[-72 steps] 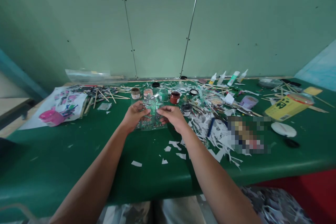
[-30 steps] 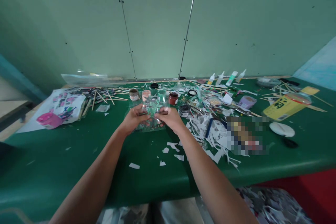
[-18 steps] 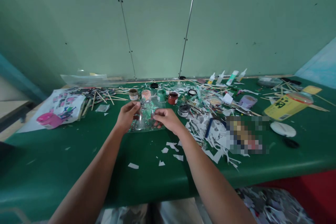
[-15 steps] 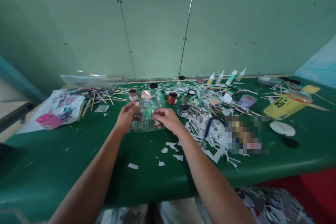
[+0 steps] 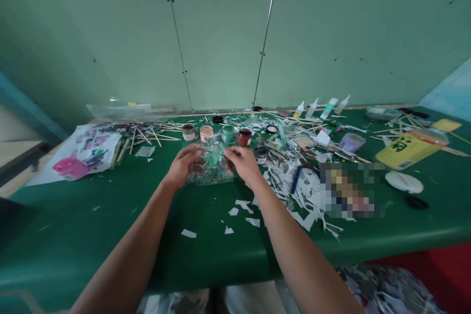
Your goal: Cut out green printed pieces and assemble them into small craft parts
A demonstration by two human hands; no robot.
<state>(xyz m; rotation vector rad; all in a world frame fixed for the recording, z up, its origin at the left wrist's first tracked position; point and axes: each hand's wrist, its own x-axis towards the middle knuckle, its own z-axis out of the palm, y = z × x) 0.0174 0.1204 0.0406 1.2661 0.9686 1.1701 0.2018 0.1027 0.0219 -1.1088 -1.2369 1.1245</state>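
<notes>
A clear, crinkled plastic sheet or bag (image 5: 212, 164) with green and pale specks is stretched between my two hands above the green table. My left hand (image 5: 185, 163) pinches its left side, with thumb and forefinger near the top edge and the other fingers curled behind it. On the opposite side, my right hand (image 5: 243, 161) grips the upper right edge between thumb and fingers. Just behind the plastic stand small open jars: a brown one (image 5: 189, 132), a peach one (image 5: 206, 132), a green one (image 5: 228, 133) and a dark red one (image 5: 244, 137).
White paper scraps (image 5: 294, 184) and a black jar (image 5: 261, 154) lie to the right. Farther right is a yellow container (image 5: 408, 149). Glue bottles (image 5: 312, 108) stand near the wall. On the left are wooden sticks (image 5: 138, 138) and a pink cup (image 5: 71, 169) on a printed sheet.
My right hand has risen slightly and moved right, away from the left hand. The plastic's upper edge is now more crumpled. The whole view has shifted a little.
</notes>
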